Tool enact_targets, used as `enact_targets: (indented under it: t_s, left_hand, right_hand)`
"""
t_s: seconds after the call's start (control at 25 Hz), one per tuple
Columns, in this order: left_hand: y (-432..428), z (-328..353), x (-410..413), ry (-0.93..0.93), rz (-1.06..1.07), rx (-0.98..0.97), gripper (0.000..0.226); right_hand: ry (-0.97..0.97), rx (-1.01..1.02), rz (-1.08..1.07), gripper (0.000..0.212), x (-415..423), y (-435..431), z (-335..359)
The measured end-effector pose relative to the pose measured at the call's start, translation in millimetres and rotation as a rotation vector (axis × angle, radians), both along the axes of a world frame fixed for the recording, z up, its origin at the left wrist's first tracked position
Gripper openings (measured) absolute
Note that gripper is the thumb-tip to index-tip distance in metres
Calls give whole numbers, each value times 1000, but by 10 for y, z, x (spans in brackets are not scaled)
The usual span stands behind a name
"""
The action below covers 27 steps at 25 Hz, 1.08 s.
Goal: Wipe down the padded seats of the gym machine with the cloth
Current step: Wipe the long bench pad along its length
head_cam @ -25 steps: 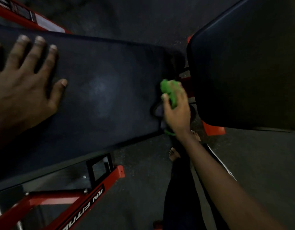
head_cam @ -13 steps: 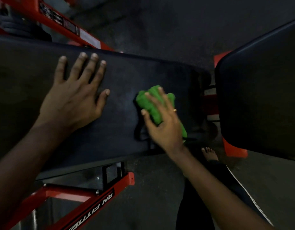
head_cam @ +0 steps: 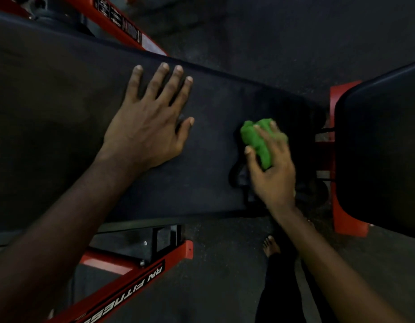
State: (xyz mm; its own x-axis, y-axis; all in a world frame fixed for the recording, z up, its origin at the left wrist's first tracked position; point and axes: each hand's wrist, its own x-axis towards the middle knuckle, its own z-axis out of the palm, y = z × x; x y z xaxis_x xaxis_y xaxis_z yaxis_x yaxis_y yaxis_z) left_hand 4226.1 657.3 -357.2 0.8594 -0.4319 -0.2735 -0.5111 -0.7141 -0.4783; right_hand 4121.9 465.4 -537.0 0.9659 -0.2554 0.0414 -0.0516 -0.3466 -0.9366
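Note:
A long black padded bench pad [head_cam: 62,108] runs across the view from the left to just right of the middle. My left hand [head_cam: 150,122] lies flat on it with fingers spread and straight. Near the pad's right end, my right hand [head_cam: 271,164] presses a bunched green cloth [head_cam: 257,141] onto the padding, with its fingers laid over the cloth and the thumb along the cloth's left side. A second black padded seat [head_cam: 383,155] stands at the right edge, apart from both hands.
A red steel frame with white lettering [head_cam: 136,280] runs under the pad at the lower left, and another red beam [head_cam: 122,22] crosses the top left. A red bracket [head_cam: 344,217] holds the right seat. Dark rubber floor [head_cam: 225,276] and my bare foot [head_cam: 270,245] lie below.
My right hand moved the cloth from the pad's right end onto its top, then slightly rightward again. The view shifted, so my left hand sits nearer the middle.

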Motion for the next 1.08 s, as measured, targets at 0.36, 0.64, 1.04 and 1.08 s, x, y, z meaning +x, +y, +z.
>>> enact_targets:
  t_s: [0.36,0.64,1.04,1.08]
  left_hand:
    - [-701,-834,-52,163,-95,-72,75]
    - [-738,-922,-68,137,-149,3,75]
    - [-821,-921,-72,166,-90,-10,76]
    - [-813,-924,-68,162,-90,-7,76]
  right_hand:
    - [229,73,-199,48,-417,-190,-189]
    - [282,56,-322,49,334,-489,-591]
    - [252,75,-141,49,-182,-167,-111]
    - [228,69,-128,48,-301,-130,-83]
